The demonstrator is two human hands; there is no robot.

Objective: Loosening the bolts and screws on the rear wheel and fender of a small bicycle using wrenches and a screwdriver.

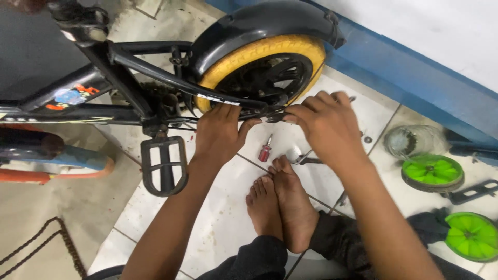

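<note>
Bare feet crossed at the ankles sit closest below, on the white tiled floor, with dark trouser legs under them. Just beyond the toes, both hands meet at the rear of a small black bicycle frame lying on its side. Fingers of the left hand are clenched around the black chain stay, thumb hooked up toward the tube. Right hand fingers are curled and pinched on a small dark part at the rear axle, touching the stay's end; what exactly they grip is hidden by the knuckles. Behind the hands stands the rear wheel with its yellow tyre and black mudguard.

Between the hands and the feet a red-handled screwdriver lies on the tile, with a metal spanner just beside the toes. A black pedal hangs left of the left wrist. Farther left, a loose chain lies on the floor.

To the right, near the blue wall base, a clear glass jar lies on its side; its contents cannot be made out. Beside it are two green training wheels, one nearer, with a black bracket between them.
</note>
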